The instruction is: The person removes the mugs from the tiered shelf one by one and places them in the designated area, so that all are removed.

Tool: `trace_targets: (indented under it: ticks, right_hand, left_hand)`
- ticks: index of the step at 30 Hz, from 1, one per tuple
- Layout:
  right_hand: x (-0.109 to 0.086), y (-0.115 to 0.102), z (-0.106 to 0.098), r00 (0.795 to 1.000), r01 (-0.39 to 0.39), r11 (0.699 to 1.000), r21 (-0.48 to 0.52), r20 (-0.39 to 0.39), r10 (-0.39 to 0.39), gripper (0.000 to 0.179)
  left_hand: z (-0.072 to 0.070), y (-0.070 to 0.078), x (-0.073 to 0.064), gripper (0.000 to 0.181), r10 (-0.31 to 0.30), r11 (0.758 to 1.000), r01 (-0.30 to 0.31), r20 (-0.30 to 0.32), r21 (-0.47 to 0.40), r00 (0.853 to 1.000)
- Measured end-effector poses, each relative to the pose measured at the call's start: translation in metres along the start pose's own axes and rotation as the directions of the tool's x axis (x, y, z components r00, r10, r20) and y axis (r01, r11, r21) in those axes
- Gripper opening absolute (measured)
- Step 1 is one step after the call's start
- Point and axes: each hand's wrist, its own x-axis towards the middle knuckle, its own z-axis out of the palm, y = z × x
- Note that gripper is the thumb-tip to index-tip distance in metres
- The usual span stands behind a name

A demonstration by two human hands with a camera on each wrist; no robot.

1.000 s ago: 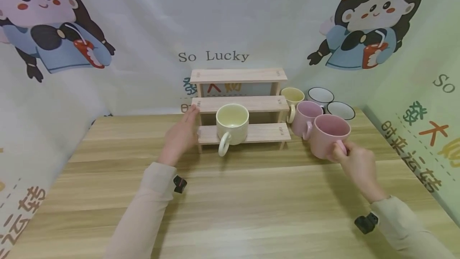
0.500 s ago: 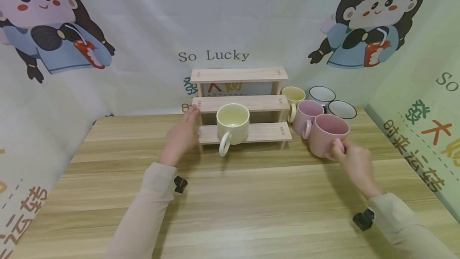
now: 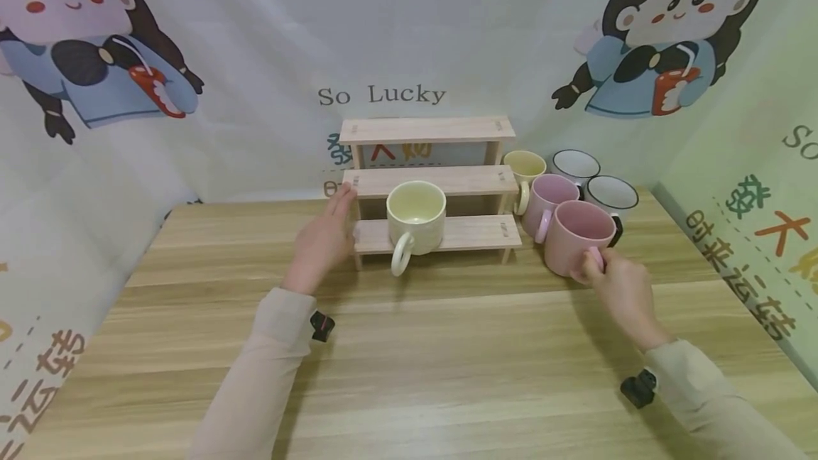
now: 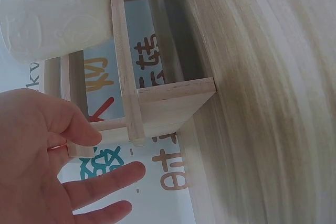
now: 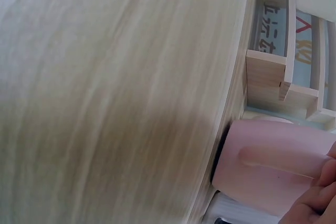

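In the head view, a three-tier wooden shelf (image 3: 482, 233) stands at the back middle. My left hand (image 3: 322, 243) is at its left side; in the left wrist view the thumb and index finger pinch the end of the middle plank (image 4: 81, 150), while other fingers stretch past it. A pale yellow mug (image 3: 415, 222) sits on the bottom tier, its handle facing me. Right of the shelf, my right hand (image 3: 623, 297) holds a pink mug (image 3: 571, 240) by its handle. Whether that mug touches the table, I cannot tell.
Close behind the held mug stand another pink mug (image 3: 543, 208), a yellow mug (image 3: 524, 165) and two white mugs with dark rims, one white mug (image 3: 610, 194) nearer than the other. The wooden table (image 3: 409, 368) meets a printed cloth backdrop (image 3: 383, 27).
My right hand has shifted the pink mug slightly left, uncovering a dark handle on the nearer white mug. My left hand stays at the shelf. The head view has shifted a little.
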Motion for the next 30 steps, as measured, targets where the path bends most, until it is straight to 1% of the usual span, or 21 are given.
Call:
trace_targets:
  ticks: [6, 10, 12, 14, 16, 19, 20, 23, 25, 26, 30]
  right_hand:
    - [0.002, -0.001, 0.000, 0.998, -0.041, 0.999, -0.004, 0.046, 0.041, 0.036]
    - [0.003, -0.001, 0.000, 0.998, -0.030, 0.999, -0.016, 0.057, 0.031, 0.035]
    - [0.005, -0.001, -0.003, 0.995, -0.026, 0.999, -0.026, 0.093, 0.028, 0.035]
    - [0.008, -0.001, -0.008, 0.987, -0.023, 0.999, -0.043, 0.157, 0.030, 0.037]
    - [0.011, -0.003, -0.014, 0.974, -0.014, 0.998, -0.068, 0.224, 0.029, 0.039]
    - [0.014, -0.005, -0.020, 0.956, 0.012, 0.992, -0.128, 0.291, 0.026, 0.042]
    - [0.015, -0.006, -0.022, 0.951, 0.011, 0.988, -0.154, 0.307, 0.038, 0.044]
    - [0.015, -0.009, -0.028, 0.941, -0.009, 0.975, -0.223, 0.329, 0.084, 0.049]
    - [0.016, -0.013, -0.032, 0.936, -0.034, 0.969, -0.245, 0.333, 0.117, 0.049]
    - [0.016, -0.015, -0.033, 0.934, -0.046, 0.968, -0.246, 0.332, 0.129, 0.049]
    - [0.017, -0.025, -0.035, 0.934, -0.043, 0.976, -0.213, 0.338, 0.115, 0.046]
  left_hand:
    - [-0.003, 0.001, 0.001, 0.080, 0.005, 1.000, -0.005, 0.000, 0.010, 1.000]
    - [-0.003, 0.002, 0.000, 0.080, 0.006, 1.000, -0.006, 0.001, 0.006, 1.000]
    - [-0.003, 0.002, 0.000, 0.080, 0.005, 1.000, -0.005, -0.003, 0.004, 1.000]
    - [-0.003, 0.002, -0.001, 0.080, 0.004, 1.000, -0.004, -0.006, 0.002, 1.000]
    - [-0.002, 0.001, -0.001, 0.080, 0.001, 1.000, -0.001, -0.005, -0.001, 1.000]
    - [-0.002, 0.001, -0.001, 0.081, -0.005, 1.000, 0.005, 0.000, -0.002, 1.000]
    - [-0.002, 0.001, -0.001, 0.082, -0.005, 1.000, 0.005, 0.001, -0.002, 1.000]
    - [-0.001, 0.001, -0.001, 0.081, -0.002, 1.000, 0.002, 0.002, 0.001, 1.000]
    - [0.000, 0.000, -0.001, 0.081, 0.001, 1.000, -0.001, 0.000, -0.001, 1.000]
    - [0.000, 0.000, -0.001, 0.080, 0.004, 1.000, -0.004, 0.001, -0.003, 1.000]
    - [0.000, 0.000, -0.001, 0.080, -0.002, 1.000, 0.002, 0.001, -0.003, 1.000]
